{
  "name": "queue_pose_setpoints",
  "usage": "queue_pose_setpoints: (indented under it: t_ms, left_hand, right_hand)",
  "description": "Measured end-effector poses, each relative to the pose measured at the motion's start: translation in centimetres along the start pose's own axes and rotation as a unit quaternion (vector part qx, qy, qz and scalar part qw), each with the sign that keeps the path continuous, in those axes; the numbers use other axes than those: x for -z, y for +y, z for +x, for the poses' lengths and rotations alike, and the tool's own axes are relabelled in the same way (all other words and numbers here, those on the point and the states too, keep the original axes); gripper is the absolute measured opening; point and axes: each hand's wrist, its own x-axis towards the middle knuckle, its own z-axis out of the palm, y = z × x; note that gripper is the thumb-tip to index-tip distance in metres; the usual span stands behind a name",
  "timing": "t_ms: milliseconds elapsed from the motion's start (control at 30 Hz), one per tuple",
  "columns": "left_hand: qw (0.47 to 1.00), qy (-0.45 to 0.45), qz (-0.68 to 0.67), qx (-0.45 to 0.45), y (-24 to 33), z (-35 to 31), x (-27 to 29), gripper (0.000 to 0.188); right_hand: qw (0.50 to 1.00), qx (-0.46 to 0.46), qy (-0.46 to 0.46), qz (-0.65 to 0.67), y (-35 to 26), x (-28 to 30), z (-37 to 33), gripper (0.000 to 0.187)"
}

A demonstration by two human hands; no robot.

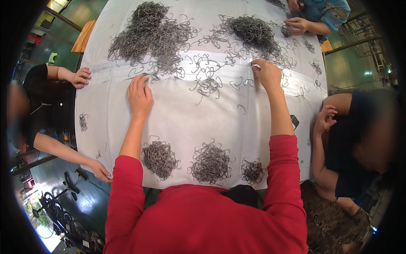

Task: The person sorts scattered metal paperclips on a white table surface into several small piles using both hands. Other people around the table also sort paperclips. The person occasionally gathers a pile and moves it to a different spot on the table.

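Small grey S-shaped wire hooks lie heaped and scattered over a white-covered table (203,114). My left hand (139,98) rests at the front edge of the large left heap (154,40), its fingers stretched out and the thumb apart, touching hooks at the fingertips. To the right, my right hand (267,75) pinches a metal hook between thumb and forefinger, in front of the far right heap (253,34); the fingers mostly cover it. Loose hooks (207,70) are spread between my hands. Close to my body sit three sorted-looking piles: left (159,159), middle (210,163) and a smaller right one (253,171).
A person at the left has one hand (81,77) on the table edge and another (101,170) near the corner. Someone's hand (297,26) works at the far right. Another person's hand (325,118) is raised beside the right edge. A small pile (83,122) lies far left.
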Motion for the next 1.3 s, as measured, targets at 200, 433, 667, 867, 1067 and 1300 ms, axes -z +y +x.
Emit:
queue_pose_setpoints:
  t_ms: [200,433,667,867,1067,1300]
  left_hand:
    - [1.000,0.005,0.003,-0.007,-0.2,0.1,-0.1,0.025]
    - [1.000,0.016,0.009,-0.016,-0.3,-0.1,-0.1,0.028]
    - [0.999,0.023,0.008,-0.032,-1.1,-0.3,-0.9,0.026]
    - [0.998,0.026,0.019,-0.052,-1.7,-0.1,-1.6,0.026]
    - [0.998,0.029,0.021,-0.054,-1.8,-0.3,-1.8,0.027]
    - [0.999,0.019,0.012,-0.045,-2.0,-0.2,-1.5,0.027]
  right_hand:
    - [0.988,-0.049,0.015,0.148,0.5,-0.5,-0.4,0.019]
    - [0.686,-0.301,-0.092,0.656,0.9,4.1,-3.5,0.020]
    - [0.748,-0.288,-0.128,0.585,0.3,7.9,-12.8,0.017]
    - [0.817,-0.327,-0.197,0.433,1.2,9.2,-25.3,0.019]
    - [0.802,-0.343,-0.214,0.441,-0.6,9.5,-31.7,0.018]
    - [0.868,-0.346,-0.246,0.256,1.5,7.7,-35.0,0.021]
